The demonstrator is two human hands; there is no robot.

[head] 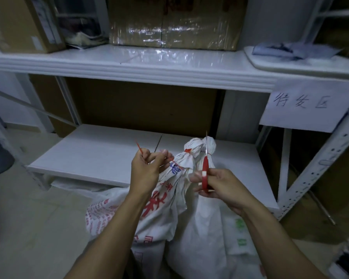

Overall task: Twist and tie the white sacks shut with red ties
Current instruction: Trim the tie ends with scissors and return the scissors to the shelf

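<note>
The room is dim, lit with a cool bluish cast. A white metal shelving rack [129,69] fills the view, its upper shelf carrying a cardboard box wrapped in clear film [175,23] and another carton [22,23] at the left corner. A paper sign with handwritten characters [302,103] hangs from the shelf's right edge. The low shelf [101,156] lies bare and white. A perforated white upright [320,168] leans at the right. The floor [34,214] is pale tile.

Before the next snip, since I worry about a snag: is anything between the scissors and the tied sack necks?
Nothing visible. The right hand holds the scissors upright right at the tied necks; the left hand holds a red tie off to the left.
</note>
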